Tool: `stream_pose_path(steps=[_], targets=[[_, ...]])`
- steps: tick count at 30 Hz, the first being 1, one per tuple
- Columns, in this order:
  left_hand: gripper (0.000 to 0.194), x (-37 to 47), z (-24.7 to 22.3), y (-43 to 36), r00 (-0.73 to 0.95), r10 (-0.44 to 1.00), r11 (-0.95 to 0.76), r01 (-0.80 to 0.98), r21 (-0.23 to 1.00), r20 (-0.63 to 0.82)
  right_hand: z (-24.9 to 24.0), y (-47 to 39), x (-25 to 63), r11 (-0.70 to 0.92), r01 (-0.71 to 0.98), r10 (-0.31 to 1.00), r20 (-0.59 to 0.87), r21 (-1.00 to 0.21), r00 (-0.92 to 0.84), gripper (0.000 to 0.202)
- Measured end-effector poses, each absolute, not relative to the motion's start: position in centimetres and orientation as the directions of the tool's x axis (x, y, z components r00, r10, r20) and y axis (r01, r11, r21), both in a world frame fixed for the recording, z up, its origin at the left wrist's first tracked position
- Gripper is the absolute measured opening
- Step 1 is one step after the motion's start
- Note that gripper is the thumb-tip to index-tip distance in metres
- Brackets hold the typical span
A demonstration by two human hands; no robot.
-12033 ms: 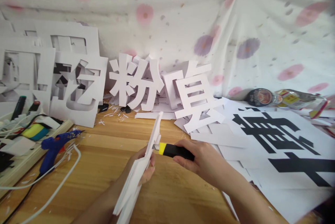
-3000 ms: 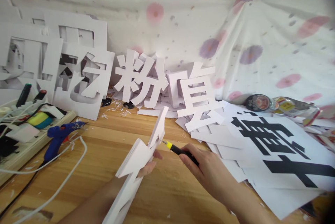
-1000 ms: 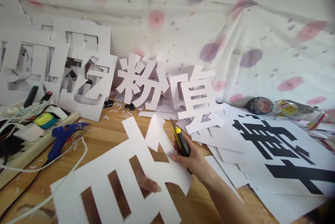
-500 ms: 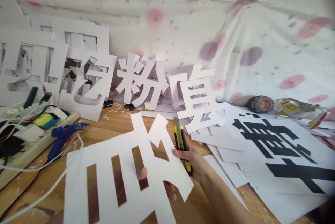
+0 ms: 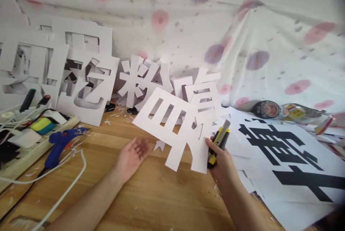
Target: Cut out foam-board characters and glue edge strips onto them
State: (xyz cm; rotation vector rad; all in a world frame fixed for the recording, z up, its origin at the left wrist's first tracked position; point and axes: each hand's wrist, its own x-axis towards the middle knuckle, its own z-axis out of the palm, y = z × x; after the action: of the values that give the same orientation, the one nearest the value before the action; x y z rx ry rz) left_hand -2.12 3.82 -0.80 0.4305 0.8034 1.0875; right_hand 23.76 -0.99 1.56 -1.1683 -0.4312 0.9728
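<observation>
My right hand (image 5: 222, 164) grips a yellow and black utility knife (image 5: 220, 138) with its blade out and pointing up. The same hand pinches the edge of a flat white cut-out character (image 5: 198, 150), which has several slots and is held tilted above the table. My left hand (image 5: 132, 159) is open, palm up and fingers spread, just left of the cut-out and apart from it. A small notched white scrap (image 5: 159, 146) shows just under the cut-out's lower edge.
White raised characters (image 5: 132, 83) and stencil sheets (image 5: 105, 65) stand along the back. At left are a blue glue gun (image 5: 58, 148), its cables, and a cluttered power strip (image 5: 54, 141). Printed sheets (image 5: 293, 205) and a tape roll (image 5: 265, 109) lie right.
The cut-out has turned round and moved up and away in my right hand, along with the knife. My left hand has let go of it and opened to the left.
</observation>
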Motion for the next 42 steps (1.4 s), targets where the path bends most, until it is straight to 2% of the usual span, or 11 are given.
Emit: stream_pose_path(steps=[2,5,8,12,20,23,26,30,35,38,42], targets=[[0.021,-2.5,-0.4,4.1,-0.017,0.961,0.211,-0.606,0.767,-0.277,1.7,-1.3,23.8,0.097,-0.409,0.784,-0.184,-0.907,0.593,0.047],[0.016,-2.2,-0.2,3.4,-0.176,0.984,-0.060,-0.470,0.881,-0.027,1.9,-1.8,22.7,0.107,-0.398,0.772,-0.176,-0.911,0.611,0.046],[0.018,-0.8,-0.2,2.1,-0.004,0.949,-0.314,-0.126,0.941,0.316,1.8,-2.3,21.1,0.097,-0.387,0.783,-0.170,-0.917,0.599,0.042],[0.028,1.6,0.8,1.9,0.275,0.866,-0.480,0.229,0.847,0.417,1.8,-2.9,19.9,0.097,-0.313,0.800,-0.113,-0.945,0.589,0.041],[0.037,4.9,3.5,3.4,0.203,0.884,-0.429,0.711,0.557,0.422,1.7,-3.7,19.6,0.092,-0.295,0.848,-0.081,-0.951,0.524,0.041],[0.032,4.9,3.4,3.0,0.170,0.882,-0.429,0.677,0.598,0.440,1.6,-3.7,19.8,0.089,-0.290,0.892,-0.053,-0.953,0.449,0.035],[0.031,4.2,3.6,2.6,0.114,0.910,-0.400,0.497,0.770,0.399,1.3,-3.2,20.6,0.153,-0.249,0.922,0.047,-0.956,0.384,0.026],[0.032,3.4,4.4,2.1,0.083,0.953,-0.303,0.198,0.932,0.292,0.6,-2.6,22.3,0.136,0.152,0.948,0.173,-0.979,0.265,0.014],[0.033,3.2,4.5,1.7,0.095,0.958,-0.275,0.023,0.961,0.272,0.6,-3.0,22.8,0.297,0.571,0.943,0.330,-0.765,-0.047,0.018],[0.032,3.6,4.1,1.3,0.115,0.955,-0.277,0.014,0.961,0.274,1.2,-3.5,22.2,0.377,0.621,0.914,0.386,-0.688,-0.128,0.025],[0.031,4.1,3.6,0.5,0.185,0.954,-0.241,0.011,0.970,0.235,2.0,-4.1,21.3,0.356,0.549,0.929,0.352,-0.756,-0.118,0.017]])
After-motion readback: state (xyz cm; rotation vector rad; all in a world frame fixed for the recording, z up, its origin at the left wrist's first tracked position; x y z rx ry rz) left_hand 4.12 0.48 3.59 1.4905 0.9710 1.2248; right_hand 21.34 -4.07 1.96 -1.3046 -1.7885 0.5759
